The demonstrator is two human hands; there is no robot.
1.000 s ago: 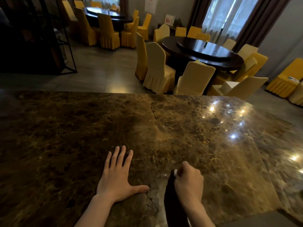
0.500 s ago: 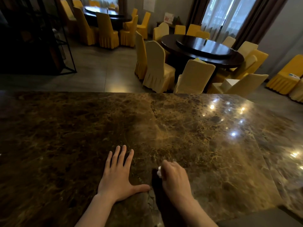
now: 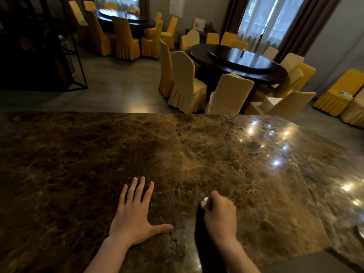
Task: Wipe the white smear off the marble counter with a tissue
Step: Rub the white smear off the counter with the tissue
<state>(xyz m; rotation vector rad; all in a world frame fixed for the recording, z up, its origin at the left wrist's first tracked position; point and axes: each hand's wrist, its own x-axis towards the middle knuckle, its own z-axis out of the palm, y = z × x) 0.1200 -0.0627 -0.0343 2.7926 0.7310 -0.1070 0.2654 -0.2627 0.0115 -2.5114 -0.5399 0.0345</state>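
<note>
right hand [image 3: 219, 211]: curled into a loose fist, knuckles up, pressed onto the counter [image 3: 78, 154] — a wad of tissue [image 3: 204, 203] is pinched at the fingertips.
tissue: only a small white tip is shown, poking out at the fist's upper-left edge; the rest is hidden under the fingers.
left hand [image 3: 134, 217]: laid flat, palm down, fingers spread, thumb out to the right — nothing is held; the body is judged to be braced by it.
smear: no clear white mark can be made out on the marble; a paler, hazy strip [image 3: 189, 259] is seen running from under the right wrist toward the near edge, between the two hands. Whether that is residue or glare cannot be told.
key relation: the strip lies behind and just left of the fist, long axis near-to-far — a pull back toward the body is judged the next stroke.
nearer hand: right, already on the line; the left thumb tip sits just beside the strip's left side.
progress: judged mostly done.
</note>
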